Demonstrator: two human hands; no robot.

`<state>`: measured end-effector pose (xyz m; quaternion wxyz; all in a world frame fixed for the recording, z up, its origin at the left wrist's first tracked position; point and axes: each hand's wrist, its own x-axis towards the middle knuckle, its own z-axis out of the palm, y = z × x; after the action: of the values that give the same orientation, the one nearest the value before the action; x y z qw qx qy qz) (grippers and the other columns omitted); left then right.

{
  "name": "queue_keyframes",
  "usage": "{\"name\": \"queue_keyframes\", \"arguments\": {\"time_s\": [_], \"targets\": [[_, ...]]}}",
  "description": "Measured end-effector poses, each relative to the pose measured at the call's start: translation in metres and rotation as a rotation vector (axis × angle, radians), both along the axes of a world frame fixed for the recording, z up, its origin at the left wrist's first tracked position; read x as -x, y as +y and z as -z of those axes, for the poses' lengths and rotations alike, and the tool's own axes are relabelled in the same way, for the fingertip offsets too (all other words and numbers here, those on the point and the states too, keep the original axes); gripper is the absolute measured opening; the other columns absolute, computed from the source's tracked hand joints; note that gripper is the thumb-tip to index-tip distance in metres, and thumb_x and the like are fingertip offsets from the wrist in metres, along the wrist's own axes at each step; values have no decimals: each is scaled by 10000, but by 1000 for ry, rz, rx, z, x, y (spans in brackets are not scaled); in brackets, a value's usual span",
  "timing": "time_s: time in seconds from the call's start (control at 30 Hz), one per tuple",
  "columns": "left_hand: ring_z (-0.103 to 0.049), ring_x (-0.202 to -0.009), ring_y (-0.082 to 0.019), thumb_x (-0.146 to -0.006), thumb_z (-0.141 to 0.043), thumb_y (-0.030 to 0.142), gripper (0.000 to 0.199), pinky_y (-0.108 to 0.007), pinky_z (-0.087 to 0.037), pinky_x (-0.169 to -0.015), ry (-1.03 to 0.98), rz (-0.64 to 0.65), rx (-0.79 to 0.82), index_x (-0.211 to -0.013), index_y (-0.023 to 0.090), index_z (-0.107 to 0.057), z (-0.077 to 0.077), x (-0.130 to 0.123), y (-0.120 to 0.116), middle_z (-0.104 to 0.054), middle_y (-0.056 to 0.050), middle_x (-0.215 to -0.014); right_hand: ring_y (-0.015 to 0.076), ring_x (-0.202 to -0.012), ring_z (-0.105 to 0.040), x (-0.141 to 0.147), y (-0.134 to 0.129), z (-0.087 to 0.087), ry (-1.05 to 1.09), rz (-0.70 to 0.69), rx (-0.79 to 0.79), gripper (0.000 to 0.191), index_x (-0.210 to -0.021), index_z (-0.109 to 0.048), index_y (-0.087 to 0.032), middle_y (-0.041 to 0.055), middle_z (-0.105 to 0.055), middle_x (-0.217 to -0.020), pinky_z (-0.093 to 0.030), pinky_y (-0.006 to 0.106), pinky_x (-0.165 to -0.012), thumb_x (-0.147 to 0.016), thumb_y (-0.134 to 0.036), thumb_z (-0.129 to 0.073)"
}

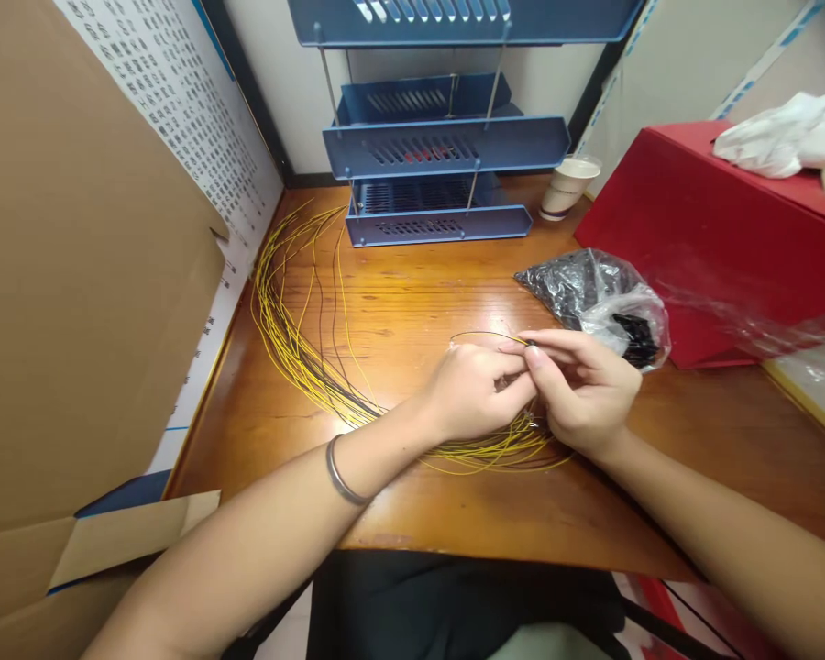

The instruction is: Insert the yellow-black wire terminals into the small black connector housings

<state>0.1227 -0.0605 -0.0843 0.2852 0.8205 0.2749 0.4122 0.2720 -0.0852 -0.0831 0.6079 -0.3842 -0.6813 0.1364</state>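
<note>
A thin yellow and black wire (485, 333) arcs over the knuckles of my left hand (481, 390), whose fingers are closed on it. My right hand (588, 390) pinches a small black piece (531, 344) between thumb and index finger, right where the wire's end meets it. The fingertips of both hands touch or nearly touch, so the join itself is mostly hidden. Beneath my hands and left forearm runs a long loose bundle of yellow and dark wires (302, 357), curving up along the left of the wooden table (419, 284).
A clear plastic bag (577, 284) of black small parts lies open beside my right hand. Behind stand a blue tiered tray rack (440, 225) and a paper cup (567, 188). A red box (715, 238) with white tissue is at right, a cardboard box (96, 275) at left.
</note>
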Motion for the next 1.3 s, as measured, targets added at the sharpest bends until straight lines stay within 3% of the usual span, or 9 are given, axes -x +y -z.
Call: {"name": "queue_keyframes", "arguments": {"time_s": [0.47,0.7,1.3], "targets": [[-524,-602,-89,-988,-517,280,308,-215,-437,-628,-11,-53,180,-773,145,-691,-3,-1,-5,-667,-6,-692,127,-762,-802,-3,5,1,28,6,43,273,-1070,-774,-252,-6,-835,-934,-647,176,-703,-891,-59,-700],[-526,-624,-90,-1009,-490,255,373,-213,-445,-646,-39,-4,134,-676,149,-620,-2,-1,-3,-642,-7,-670,138,-726,-792,-3,5,1,8,33,36,254,-1060,-782,-243,10,-830,-915,-640,196,-658,-884,-76,-708],[-477,-562,-73,-994,-514,231,331,-216,-397,-598,3,21,93,-711,142,-662,-3,-1,-5,-614,9,-651,148,-726,-794,-3,3,0,11,48,21,243,-1045,-778,-240,11,-821,-874,-641,210,-659,-884,-80,-690]]}}
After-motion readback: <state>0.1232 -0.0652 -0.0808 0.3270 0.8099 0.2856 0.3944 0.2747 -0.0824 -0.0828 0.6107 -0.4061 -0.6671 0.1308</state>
